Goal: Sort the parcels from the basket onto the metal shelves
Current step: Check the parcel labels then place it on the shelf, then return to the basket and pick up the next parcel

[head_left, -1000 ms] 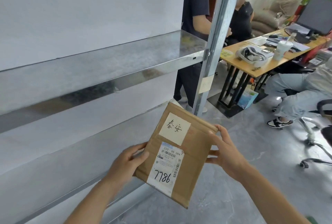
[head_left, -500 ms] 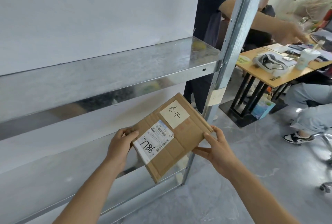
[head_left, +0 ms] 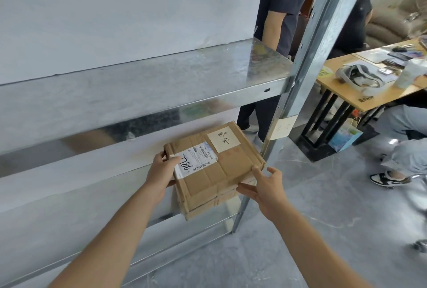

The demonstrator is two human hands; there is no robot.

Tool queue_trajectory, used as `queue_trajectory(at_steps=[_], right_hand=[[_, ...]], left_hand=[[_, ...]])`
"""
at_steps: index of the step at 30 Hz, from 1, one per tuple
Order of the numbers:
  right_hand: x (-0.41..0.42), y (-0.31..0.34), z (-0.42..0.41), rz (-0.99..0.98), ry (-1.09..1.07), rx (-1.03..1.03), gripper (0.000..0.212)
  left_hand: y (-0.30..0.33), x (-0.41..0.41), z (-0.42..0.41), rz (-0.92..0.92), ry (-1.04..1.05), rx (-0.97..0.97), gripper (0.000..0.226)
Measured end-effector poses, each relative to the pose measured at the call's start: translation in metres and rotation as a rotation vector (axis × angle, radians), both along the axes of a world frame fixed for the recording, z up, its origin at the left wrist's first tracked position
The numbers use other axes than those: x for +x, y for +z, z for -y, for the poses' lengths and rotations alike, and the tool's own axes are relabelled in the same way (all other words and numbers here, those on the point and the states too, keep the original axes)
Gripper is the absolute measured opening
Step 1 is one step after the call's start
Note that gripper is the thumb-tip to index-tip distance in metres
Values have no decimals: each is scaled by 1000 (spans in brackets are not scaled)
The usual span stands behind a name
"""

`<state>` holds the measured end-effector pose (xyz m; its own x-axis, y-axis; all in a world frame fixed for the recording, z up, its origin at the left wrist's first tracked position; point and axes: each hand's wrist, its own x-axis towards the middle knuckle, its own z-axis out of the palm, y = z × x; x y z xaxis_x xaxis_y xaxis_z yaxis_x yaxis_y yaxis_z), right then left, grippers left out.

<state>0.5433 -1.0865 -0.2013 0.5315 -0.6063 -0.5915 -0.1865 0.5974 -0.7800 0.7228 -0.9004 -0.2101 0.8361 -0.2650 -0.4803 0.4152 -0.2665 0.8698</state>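
Note:
A flat brown cardboard parcel (head_left: pixel 215 170), with a white shipping label and a cream handwritten sticker on top, lies nearly level over the right end of the lower metal shelf (head_left: pixel 76 207). Its near corner overhangs the shelf's front edge. My left hand (head_left: pixel 163 167) grips the parcel's left edge, thumb on the label. On the right, my right hand (head_left: pixel 265 186) touches the near right edge with fingers spread. The basket is out of view.
An upper metal shelf (head_left: pixel 143 84) runs above the parcel. A steel upright post (head_left: pixel 307 66) stands just right of it. Behind the post stands a person in dark clothes (head_left: pixel 279 10). A wooden desk (head_left: pixel 360 89) and a seated person's legs (head_left: pixel 406 142) are at the right.
Both hands carried the parcel forward and down, turning it from upright to flat, onto the lower shelf. My right hand's fingers have loosened at the edge.

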Motion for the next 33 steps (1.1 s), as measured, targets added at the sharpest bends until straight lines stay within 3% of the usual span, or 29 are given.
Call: queue_trajectory(at_steps=[5,13,23,27,30,33], right_hand=[[17,-3,4,-52,4,10,43],[27,-10,10,-69,25,13,36],[11,4,20,-11,99,86,44],[-11,33,29,-99,162,-201,48],[-20,60,27,29,209,-404,25],[-11,80,13,261,353,-330,21]], left_hand=[[-11,7,3,-7,30,22,42],[-7,13,11,27,28,17,30],[6,3,14,6,50,-23,25],[15,-10,-4,70,198,21,52],[27,-27,-24,136,272,4,50],[46,-54,-49,148,394,-124,34]])
